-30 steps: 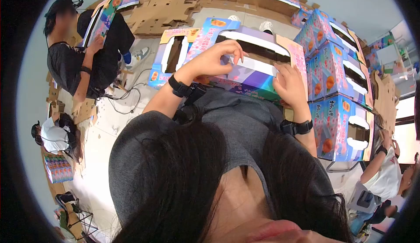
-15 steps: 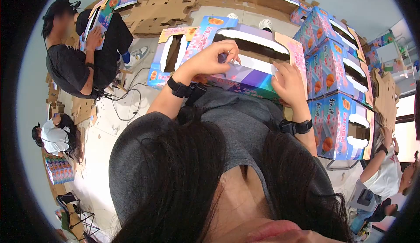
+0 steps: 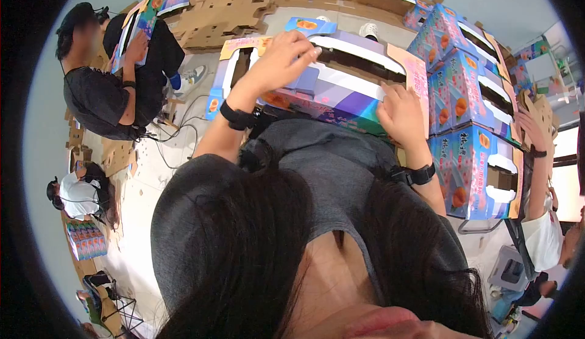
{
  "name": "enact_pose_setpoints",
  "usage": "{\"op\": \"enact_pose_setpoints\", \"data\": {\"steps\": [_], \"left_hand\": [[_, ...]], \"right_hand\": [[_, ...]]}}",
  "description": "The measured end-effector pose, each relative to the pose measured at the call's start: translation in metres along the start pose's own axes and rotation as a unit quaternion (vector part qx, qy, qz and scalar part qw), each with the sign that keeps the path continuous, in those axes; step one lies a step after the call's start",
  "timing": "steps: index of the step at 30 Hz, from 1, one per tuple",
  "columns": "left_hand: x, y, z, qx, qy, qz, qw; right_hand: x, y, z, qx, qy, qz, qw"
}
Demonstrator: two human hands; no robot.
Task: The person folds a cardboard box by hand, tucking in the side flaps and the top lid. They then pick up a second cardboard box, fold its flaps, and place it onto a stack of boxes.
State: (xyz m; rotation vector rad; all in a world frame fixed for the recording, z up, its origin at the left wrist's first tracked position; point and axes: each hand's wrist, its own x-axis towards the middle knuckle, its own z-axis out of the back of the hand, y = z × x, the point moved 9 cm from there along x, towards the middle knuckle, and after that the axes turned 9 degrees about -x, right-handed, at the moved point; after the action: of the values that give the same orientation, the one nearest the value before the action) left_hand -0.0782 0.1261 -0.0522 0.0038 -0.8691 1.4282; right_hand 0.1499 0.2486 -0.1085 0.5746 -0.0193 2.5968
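A peach-printed carton (image 3: 347, 98) with a long slot in its top lies across my lap. My left hand (image 3: 283, 61) is over its left end, fingers bent and thumb close to the fingertips at the white flap edge. A blue end flap (image 3: 308, 25) stands out at the far left corner. My right hand (image 3: 399, 112) rests on the near right of the top, fingers apart and slightly bent, holding nothing. Another printed carton (image 3: 222, 83) is just left of it, partly behind my left forearm.
Cartons are stacked at my right (image 3: 469, 150). Flat brown cardboard (image 3: 213, 19) lies at the far left. One person (image 3: 97, 95) sits at the left with a carton; another person's arm (image 3: 537, 150) reaches in at the right. A cable (image 3: 194, 135) runs across the floor.
My left hand has moved left and up, turning over the carton's left end. The blue end panel there has folded lower. My right hand stays put. The arm at the right has reached farther up.
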Motion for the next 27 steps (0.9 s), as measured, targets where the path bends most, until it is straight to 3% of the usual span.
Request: {"op": "enact_pose_setpoints", "data": {"steps": [3, 7, 10, 13, 19, 27], "left_hand": [[0.007, 0.014, 0.0, 0.056, 0.072, 0.019, 0.996], [0.01, 0.032, -0.027, -0.001, 0.154, 0.051, 0.987], [0.01, 0.036, -0.035, 0.008, 0.138, 0.071, 0.988], [0.012, 0.038, -0.035, 0.087, 0.182, 0.07, 0.977], [0.011, 0.03, -0.034, 0.095, 0.157, -0.003, 0.983], [0.004, 0.016, -0.033, 0.058, 0.159, 0.008, 0.986]], "right_hand": [[-0.002, 0.007, 0.004, -0.027, -0.018, 0.006, 0.999], [-0.002, 0.011, 0.008, -0.033, -0.033, 0.014, 0.999], [-0.003, 0.011, 0.01, -0.029, -0.034, 0.009, 0.999], [-0.003, 0.01, 0.009, -0.023, -0.036, 0.009, 0.999], [-0.002, 0.007, 0.007, -0.007, -0.035, 0.002, 0.999], [-0.001, 0.003, 0.008, 0.013, -0.033, -0.004, 0.999]]}}
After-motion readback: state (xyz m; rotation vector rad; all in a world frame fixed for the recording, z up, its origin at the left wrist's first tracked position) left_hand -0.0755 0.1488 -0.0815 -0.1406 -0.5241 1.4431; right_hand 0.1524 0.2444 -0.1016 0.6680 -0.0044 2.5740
